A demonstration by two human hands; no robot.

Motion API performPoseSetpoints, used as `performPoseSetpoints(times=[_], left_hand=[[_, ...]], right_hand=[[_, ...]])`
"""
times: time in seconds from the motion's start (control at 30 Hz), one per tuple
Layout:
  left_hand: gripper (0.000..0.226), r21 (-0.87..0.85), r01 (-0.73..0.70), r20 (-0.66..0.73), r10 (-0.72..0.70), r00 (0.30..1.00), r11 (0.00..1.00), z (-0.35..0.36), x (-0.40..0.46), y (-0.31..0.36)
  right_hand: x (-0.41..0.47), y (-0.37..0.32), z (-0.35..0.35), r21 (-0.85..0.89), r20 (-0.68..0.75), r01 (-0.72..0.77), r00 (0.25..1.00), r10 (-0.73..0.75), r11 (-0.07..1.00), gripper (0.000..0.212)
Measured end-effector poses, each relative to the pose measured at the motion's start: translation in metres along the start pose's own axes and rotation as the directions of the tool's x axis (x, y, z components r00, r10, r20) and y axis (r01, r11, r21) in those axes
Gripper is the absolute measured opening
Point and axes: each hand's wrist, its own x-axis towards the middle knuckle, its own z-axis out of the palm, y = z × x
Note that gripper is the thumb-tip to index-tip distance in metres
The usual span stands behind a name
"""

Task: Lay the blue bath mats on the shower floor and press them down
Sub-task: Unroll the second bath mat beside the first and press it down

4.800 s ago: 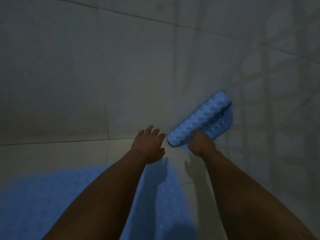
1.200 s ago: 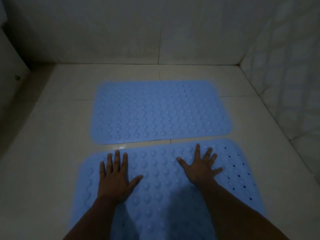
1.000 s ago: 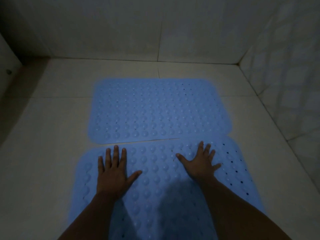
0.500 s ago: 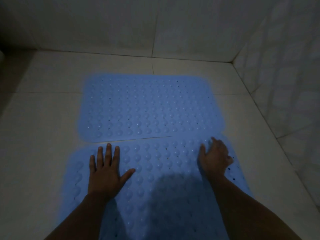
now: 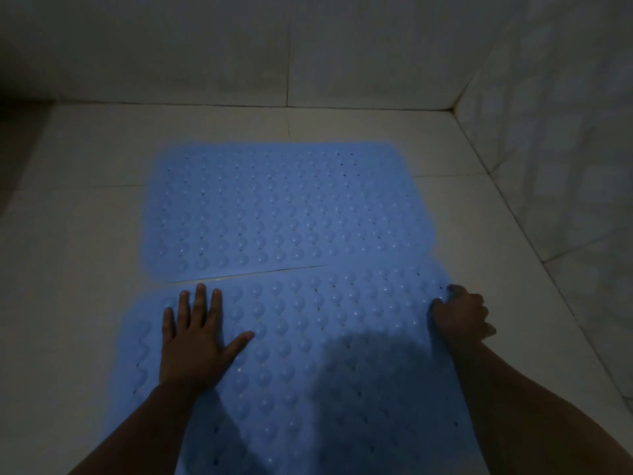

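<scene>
Two blue bubbled bath mats lie flat on the pale tiled shower floor (image 5: 75,255). The far mat (image 5: 284,207) lies crosswise, and its near edge meets the near mat (image 5: 308,337), which overlaps it slightly at the right. My left hand (image 5: 195,341) presses flat on the near mat's left part with its fingers spread. My right hand (image 5: 460,313) is at the near mat's far right corner, fingers curled over the mat's edge there.
A tiled back wall (image 5: 308,46) and a tiled right wall (image 5: 565,132) close the floor in, meeting at a corner (image 5: 452,109). A dark strip (image 5: 20,132) runs along the far left. My shadow falls across the near mat.
My right hand has slid from the middle of the near mat to its far right corner and curled its fingers at the edge. The left hand stays pressed flat.
</scene>
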Motion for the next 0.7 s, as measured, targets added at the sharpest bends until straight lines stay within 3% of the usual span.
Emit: performPoseSetpoints(times=[0.13,0.23,0.4,0.47,0.53,0.7], left_hand=[[0.109,0.007,0.012,0.050,-0.012,0.999,1.000,-0.005,-0.001,0.008],[0.106,-0.001,0.014,0.003,-0.014,1.000,1.000,-0.004,-0.006,0.005],[0.104,0.052,-0.005,0.035,0.003,0.999,0.999,-0.004,-0.003,-0.004],[0.105,0.053,-0.008,0.040,0.005,0.999,0.999,-0.007,0.001,-0.004],[0.106,0.047,-0.018,0.055,0.015,0.998,0.999,-0.012,0.005,-0.005],[0.104,0.034,-0.026,0.021,0.025,0.999,0.999,-0.006,0.002,-0.011]], right_hand=[[-0.014,-0.004,0.010,-0.012,-0.081,0.268,0.960,-0.268,0.963,0.051],[-0.028,-0.033,0.033,-0.029,-0.073,0.438,0.896,-0.439,0.899,0.055],[-0.096,-0.087,0.088,-0.021,-0.023,0.749,0.662,-0.749,0.663,0.061],[-0.123,-0.105,0.097,-0.050,0.049,0.768,0.640,-0.767,0.638,0.068],[-0.138,-0.119,0.101,-0.073,0.142,0.732,0.680,-0.720,0.677,0.070],[-0.145,-0.117,0.107,-0.050,0.151,0.705,0.706,-0.692,0.708,0.067]])
